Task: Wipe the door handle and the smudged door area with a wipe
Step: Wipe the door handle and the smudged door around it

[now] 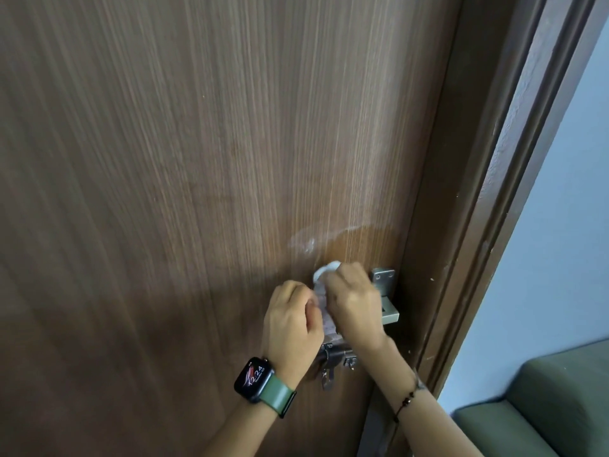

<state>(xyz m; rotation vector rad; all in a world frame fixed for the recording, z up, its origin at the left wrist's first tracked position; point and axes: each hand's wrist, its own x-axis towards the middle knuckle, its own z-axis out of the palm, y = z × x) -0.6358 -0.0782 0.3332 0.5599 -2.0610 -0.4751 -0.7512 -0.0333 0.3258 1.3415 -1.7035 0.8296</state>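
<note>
A brown wood-grain door (197, 192) fills the view. Its metal handle (389, 313) sits at the lower right, mostly hidden under my hands. My right hand (354, 303) is closed around a white wipe (324, 272) pressed on the handle. My left hand (293, 316) is curled beside it, fingers touching the wipe's lower part. A whitish smudge (306, 242) and a damp patch lie on the door just above the handle.
A metal latch with a bolt (333, 361) hangs below the handle. The dark door frame (487, 192) runs down the right, with a pale blue wall (560, 242) beyond. A green cushioned seat (543, 407) stands at the lower right.
</note>
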